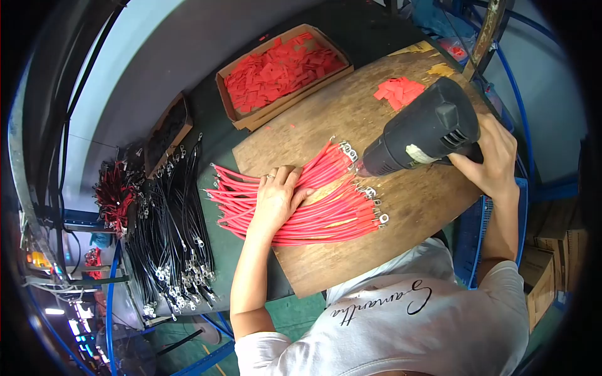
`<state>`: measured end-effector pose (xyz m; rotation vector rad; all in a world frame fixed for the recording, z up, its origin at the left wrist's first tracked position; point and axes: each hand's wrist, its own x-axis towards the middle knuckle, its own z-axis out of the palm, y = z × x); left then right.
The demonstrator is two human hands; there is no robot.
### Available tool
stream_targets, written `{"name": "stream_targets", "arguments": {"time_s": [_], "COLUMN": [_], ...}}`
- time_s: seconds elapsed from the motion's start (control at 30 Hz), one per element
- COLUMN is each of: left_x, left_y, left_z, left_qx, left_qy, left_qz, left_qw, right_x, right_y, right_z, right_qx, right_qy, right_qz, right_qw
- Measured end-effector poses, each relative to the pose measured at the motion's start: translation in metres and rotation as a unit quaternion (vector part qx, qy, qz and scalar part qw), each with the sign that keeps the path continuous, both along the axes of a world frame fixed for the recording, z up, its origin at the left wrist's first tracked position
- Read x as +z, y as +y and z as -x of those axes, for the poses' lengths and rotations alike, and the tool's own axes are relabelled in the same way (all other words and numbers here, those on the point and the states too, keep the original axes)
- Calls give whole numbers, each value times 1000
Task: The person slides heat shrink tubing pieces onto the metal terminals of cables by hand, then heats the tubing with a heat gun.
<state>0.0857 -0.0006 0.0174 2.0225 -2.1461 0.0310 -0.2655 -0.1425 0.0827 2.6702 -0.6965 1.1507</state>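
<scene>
A row of red cables [313, 227] with metal ring terminals lies across a wooden board [326, 268]. My left hand [279, 194] rests flat over the cables near their left part, thumb spread from the fingers. In my right hand [492, 156] is a black heat gun [420, 128], gripped by its handle. Its nozzle points down and left at the terminal ends, close to the red sleeves there. Whether the nozzle touches any cable cannot be made out. My right fingers are partly hidden behind the handle.
A cardboard tray [241, 119] full of red pieces stands behind the board. More red pieces [399, 93] lie loose on it. Black cables with ring terminals [175, 238] hang over the table's left side, beside a red-and-black bundle [114, 194]. A blue crate [522, 216] sits at the right.
</scene>
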Motion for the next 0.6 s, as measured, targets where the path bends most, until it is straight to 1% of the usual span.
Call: {"name": "stream_targets", "arguments": {"time_s": [0.03, 0.13, 0.17, 0.23, 0.4, 0.5, 0.6], "left_x": [-1, -2, 0, 5, 19, 27, 34], "left_y": [0, 1, 3, 9, 27, 38, 48], "left_z": [-1, -5, -6, -8, -10, -9, -5], "left_qx": [1, 36, 35, 65, 88, 110, 138], "left_qy": [0, 90, 91, 208, 194, 191, 205], "left_qz": [0, 13, 13, 36, 113, 124, 129], "left_qw": [1000, 995, 995, 975, 971, 968, 960], "right_x": [0, 0, 1, 1, 4, 6, 12], "right_y": [-1, 0, 0, -1, 1, 1, 1], "right_z": [0, -1, -1, -1, -6, -11, -12], "right_qx": [5, 14, 19, 26, 56, 77, 96], "right_qy": [-5, -8, -5, -3, 9, 2, 20], "right_qz": [0, 4, 8, 10, -4, 6, 7], "right_qw": [1000, 1000, 1000, 1000, 998, 997, 995]}}
